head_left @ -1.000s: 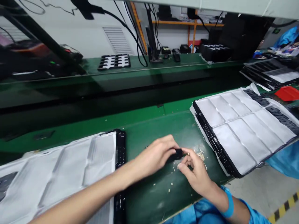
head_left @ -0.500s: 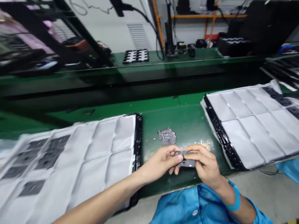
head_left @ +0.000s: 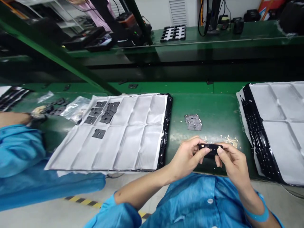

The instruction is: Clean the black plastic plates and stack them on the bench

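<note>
Between my two hands is a small black plastic part [head_left: 211, 146], held level above the green bench near its front edge. A small pale-gold spot shows on its left end. My left hand [head_left: 190, 153] pinches that end between thumb and fingers. At the other end my right hand [head_left: 234, 160] is closed, its thumb on the part's front edge. Just beyond my hands, several flat dark grey plates [head_left: 194, 123] lie overlapped in a small pile on the bench. Tiny gold bits [head_left: 231, 140] are scattered behind my right hand.
A white-lined tray stack [head_left: 133, 133] with several dark plates [head_left: 109, 112] stands left; another tray stack [head_left: 280, 136] stands right. A co-worker's blue sleeve [head_left: 21, 148] is at far left, near plastic bags [head_left: 77, 109]. A green post [head_left: 71, 66] slants across the upper left.
The view has swung left, bringing the co-worker's sleeve into sight. The part in my hands has been tilted, so its black narrow edge faces me instead of its grey flat face.
</note>
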A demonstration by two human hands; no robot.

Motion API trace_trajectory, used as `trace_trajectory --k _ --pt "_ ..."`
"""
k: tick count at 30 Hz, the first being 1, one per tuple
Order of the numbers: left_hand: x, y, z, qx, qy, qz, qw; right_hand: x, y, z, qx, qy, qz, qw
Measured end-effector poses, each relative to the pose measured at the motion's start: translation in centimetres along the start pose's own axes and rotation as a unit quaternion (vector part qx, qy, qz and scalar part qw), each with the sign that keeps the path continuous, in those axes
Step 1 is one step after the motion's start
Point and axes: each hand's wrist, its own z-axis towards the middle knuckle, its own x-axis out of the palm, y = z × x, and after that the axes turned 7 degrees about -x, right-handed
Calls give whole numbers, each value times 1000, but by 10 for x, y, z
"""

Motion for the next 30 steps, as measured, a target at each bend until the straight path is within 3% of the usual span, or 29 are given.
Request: trace_trajectory --k 6,14,30 --pt "9 11 -2 73 -59 65 993 0 -9 -1 -9 -19 4 1000" --pt "13 16 -4 128 -79 106 983 5 -22 -2 -6 -44 34 998" --pt "17 26 0 41 -55 -5 998 5 -24 2 -9 -41 3 999"
